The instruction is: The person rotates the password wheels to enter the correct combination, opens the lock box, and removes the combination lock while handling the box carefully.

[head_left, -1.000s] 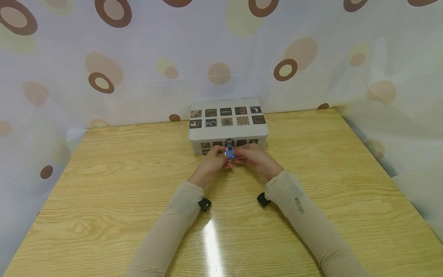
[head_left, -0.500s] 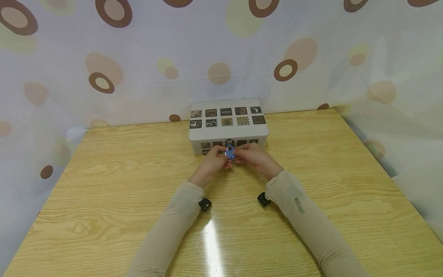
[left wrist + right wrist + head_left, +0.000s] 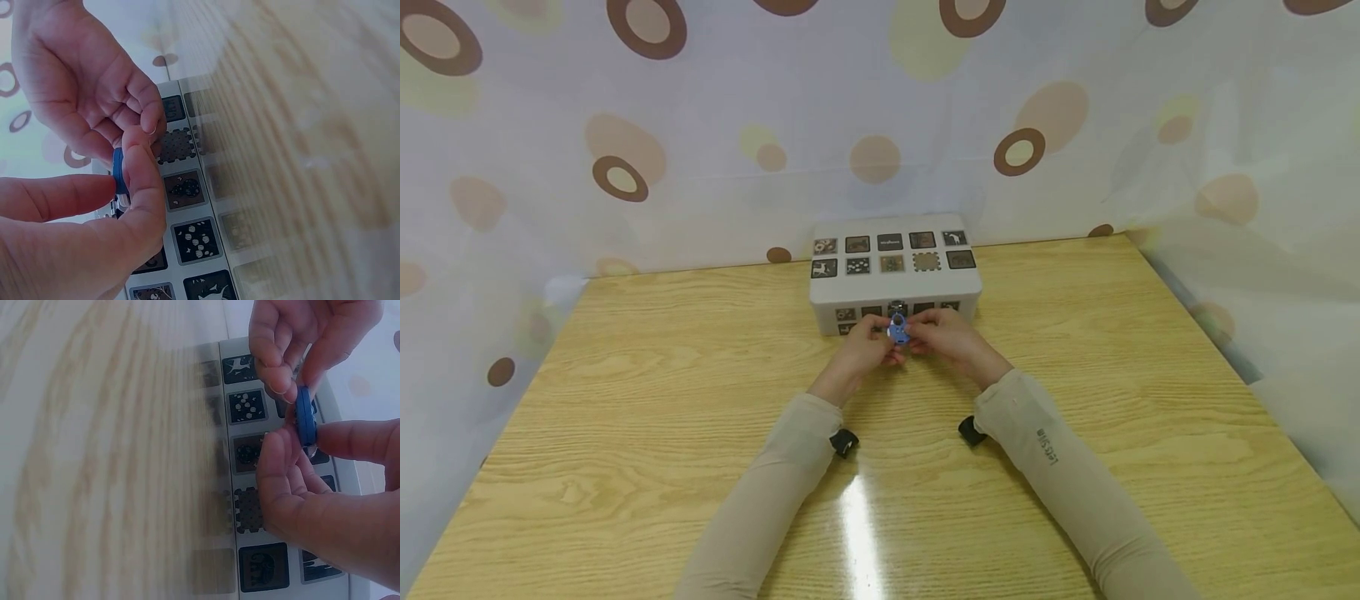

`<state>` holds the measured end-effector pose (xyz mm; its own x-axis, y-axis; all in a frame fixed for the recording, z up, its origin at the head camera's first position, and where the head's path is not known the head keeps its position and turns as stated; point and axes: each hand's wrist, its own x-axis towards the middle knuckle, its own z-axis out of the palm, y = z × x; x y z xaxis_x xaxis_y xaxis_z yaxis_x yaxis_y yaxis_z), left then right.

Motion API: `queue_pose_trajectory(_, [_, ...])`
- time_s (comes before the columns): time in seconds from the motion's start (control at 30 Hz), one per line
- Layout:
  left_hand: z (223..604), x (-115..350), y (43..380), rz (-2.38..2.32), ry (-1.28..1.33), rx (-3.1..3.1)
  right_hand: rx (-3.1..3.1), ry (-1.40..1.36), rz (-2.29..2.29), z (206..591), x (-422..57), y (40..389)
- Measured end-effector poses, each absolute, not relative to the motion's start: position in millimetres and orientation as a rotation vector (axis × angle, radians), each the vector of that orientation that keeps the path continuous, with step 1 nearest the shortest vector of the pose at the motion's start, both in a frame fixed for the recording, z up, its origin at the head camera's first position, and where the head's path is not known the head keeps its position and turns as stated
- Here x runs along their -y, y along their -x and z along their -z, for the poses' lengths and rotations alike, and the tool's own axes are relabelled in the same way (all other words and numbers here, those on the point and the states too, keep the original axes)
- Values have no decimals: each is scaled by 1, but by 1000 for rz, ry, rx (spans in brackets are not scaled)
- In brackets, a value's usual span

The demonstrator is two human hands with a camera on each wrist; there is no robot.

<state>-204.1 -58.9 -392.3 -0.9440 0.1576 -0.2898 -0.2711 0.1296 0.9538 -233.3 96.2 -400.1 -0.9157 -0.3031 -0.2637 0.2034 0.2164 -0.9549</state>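
A small blue padlock point(image 3: 898, 330) with a ring-shaped shackle is at the front clasp point(image 3: 897, 307) of a white box point(image 3: 891, 289). My left hand point(image 3: 861, 345) pinches its left side between thumb and fingers. From the other side, my right hand point(image 3: 957, 340) grips it with the thumb on one face and curled fingers behind. Seen edge-on in the left wrist view, the blue padlock point(image 3: 119, 170) sits between the fingertips of both hands. The right wrist view also has the padlock point(image 3: 305, 417) edge-on, and fingers hide part of it.
Dark square pictures cover the box's lid and front, and the lid is down. The box stands at the back of a wood-grain table point(image 3: 685, 375), close to a white curtain point(image 3: 820, 108) with brown and green dots. Black straps point(image 3: 844, 442) hang by both wrists.
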Motion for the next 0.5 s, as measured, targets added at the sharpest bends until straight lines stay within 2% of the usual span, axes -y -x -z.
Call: queue_pose_trajectory(0.5, [394,57,205,-1897,144,-2080,-2082,64,1791,401,-98,235])
